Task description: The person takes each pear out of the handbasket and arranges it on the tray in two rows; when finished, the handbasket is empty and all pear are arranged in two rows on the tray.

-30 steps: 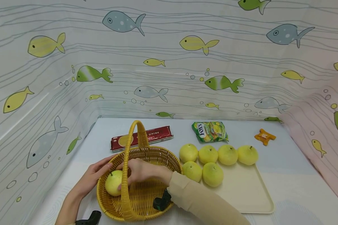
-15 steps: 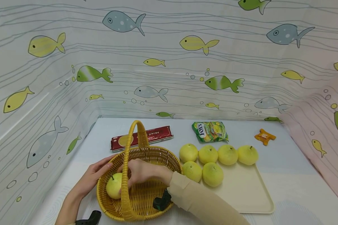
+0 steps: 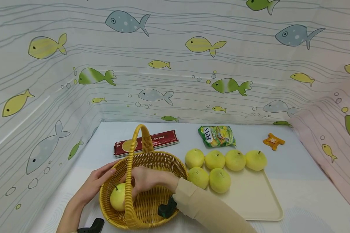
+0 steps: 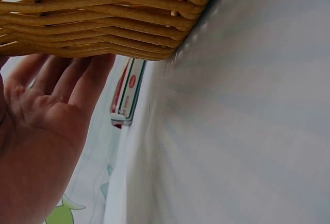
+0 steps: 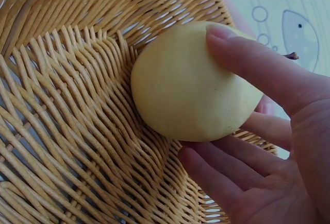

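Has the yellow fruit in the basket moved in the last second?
Yes. The fruit in the right hand has sunk lower against the basket's handle, toward the near wall.

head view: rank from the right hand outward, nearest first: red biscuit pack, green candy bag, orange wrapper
From the right hand:
1. Red biscuit pack, just behind the basket.
2. Green candy bag, back centre, behind the pears.
3. Orange wrapper, far right, at the back.

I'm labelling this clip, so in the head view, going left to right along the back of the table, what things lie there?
Red biscuit pack → green candy bag → small orange wrapper.
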Available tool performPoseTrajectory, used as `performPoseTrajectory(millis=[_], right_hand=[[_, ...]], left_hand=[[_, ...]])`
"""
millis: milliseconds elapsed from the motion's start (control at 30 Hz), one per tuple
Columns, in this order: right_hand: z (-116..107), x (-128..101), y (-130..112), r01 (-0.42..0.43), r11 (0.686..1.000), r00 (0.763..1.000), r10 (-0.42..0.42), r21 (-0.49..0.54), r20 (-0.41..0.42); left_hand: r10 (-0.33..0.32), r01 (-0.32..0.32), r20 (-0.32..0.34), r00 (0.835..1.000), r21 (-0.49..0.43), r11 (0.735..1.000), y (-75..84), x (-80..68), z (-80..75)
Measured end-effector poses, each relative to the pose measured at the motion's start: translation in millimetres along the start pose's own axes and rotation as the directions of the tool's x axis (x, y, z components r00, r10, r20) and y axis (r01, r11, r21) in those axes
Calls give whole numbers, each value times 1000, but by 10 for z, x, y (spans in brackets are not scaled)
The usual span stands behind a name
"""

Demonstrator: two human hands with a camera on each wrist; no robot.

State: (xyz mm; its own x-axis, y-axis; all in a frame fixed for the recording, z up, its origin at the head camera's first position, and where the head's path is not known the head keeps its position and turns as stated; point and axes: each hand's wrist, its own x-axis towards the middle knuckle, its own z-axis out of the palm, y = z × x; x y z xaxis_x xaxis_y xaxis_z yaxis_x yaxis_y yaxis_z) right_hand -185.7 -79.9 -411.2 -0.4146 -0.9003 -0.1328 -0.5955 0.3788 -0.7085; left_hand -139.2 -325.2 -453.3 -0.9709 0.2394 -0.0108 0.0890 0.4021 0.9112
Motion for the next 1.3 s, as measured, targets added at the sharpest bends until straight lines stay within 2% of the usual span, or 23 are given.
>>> performPoseTrajectory(millis=[267,500,767,867,1067,1300], right_hand=[[-13,-8,2,36,999,999,-36,-13,3],[-51,-68,4,2,999,1000,-2,49,-1],[-270,-274,-49,42,988,996,-29,146,-90],[-352,-405,-78,26,988,990,-4,152,-139],[-410,-653,-42,-40,988,964,78,150,-253],[-384,-879,6,-35,973,936,111,228,-333]], left_hand=[[-7,7,-6,1000,-5,1000,-8,2,-16],[0,0,6,1000,-12,1000,-39,6,-24],[-7,7,13,1000,-29,1000,-38,10,-34],[-10,10,5,1000,-9,1000,-31,22,-33],[-14,15,-5,1000,14,1000,-22,21,-28],[-1,1,-1,1000,2,1000,-33,-1,-25]])
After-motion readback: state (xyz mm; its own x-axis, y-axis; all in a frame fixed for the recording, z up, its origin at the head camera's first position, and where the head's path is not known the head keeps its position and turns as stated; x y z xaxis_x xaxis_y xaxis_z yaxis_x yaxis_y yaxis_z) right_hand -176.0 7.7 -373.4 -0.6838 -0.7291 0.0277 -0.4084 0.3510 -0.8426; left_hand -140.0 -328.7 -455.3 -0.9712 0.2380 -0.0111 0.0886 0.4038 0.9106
